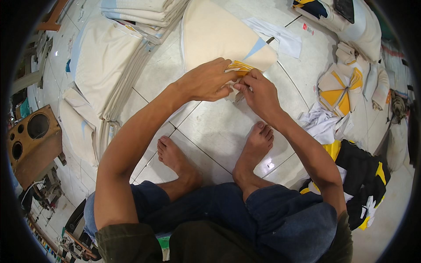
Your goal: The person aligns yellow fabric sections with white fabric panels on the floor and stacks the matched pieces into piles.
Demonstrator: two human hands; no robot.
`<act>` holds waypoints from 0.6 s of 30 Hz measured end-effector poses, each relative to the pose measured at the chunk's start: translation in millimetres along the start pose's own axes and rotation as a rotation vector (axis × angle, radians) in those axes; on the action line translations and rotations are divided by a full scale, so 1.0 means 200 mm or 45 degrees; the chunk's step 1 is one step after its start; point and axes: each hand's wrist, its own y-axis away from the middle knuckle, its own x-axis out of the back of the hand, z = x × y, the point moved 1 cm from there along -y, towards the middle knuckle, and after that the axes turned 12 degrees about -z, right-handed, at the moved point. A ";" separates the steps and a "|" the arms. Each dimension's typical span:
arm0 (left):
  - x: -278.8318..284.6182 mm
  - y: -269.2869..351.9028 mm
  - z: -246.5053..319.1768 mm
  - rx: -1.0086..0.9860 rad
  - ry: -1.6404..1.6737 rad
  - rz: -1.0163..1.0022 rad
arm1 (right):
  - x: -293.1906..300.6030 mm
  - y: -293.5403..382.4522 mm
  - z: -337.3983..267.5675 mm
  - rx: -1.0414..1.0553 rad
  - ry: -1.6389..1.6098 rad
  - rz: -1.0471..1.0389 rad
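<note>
Before me, both hands hold a small bundle of yellow and cream fabric pieces (242,69) above the tiled floor. My left hand (208,80) grips its left side, fingers bent around the layers. At the right, my right hand (262,93) pinches the lower edge between thumb and fingers. Some of the bundle is hidden behind the fingers. Just beyond the hands, a cream fabric panel (220,34) with a pale blue wedge lies on the floor, its near edge partly covered by my left hand and the bundle.
Stacks of folded cream fabric (105,62) stand at left, near a wooden speaker box (37,141). White cloth (283,36) lies beyond the panel. At right are a fanned yellow-and-cream bundle (337,95), crumpled white fabric (317,123) and a black-and-yellow fabric heap (358,177).
</note>
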 end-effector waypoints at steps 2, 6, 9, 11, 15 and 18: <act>-0.01 0.00 0.00 -0.007 0.039 0.053 | 0.03 -0.01 -0.02 0.003 -0.019 0.037; -0.02 -0.01 -0.02 0.089 0.039 0.001 | 0.01 0.00 -0.04 0.048 -0.009 0.099; -0.01 -0.03 -0.02 0.282 0.157 -0.055 | -0.03 0.04 -0.03 0.086 0.073 0.052; 0.00 -0.04 0.00 0.263 0.194 0.027 | -0.07 0.04 0.00 0.004 0.107 -0.044; 0.00 -0.02 -0.01 0.154 0.000 -0.096 | -0.05 0.01 0.02 0.030 0.064 -0.023; 0.00 0.02 -0.01 -0.008 -0.080 -0.077 | -0.01 -0.01 0.02 0.058 0.003 -0.021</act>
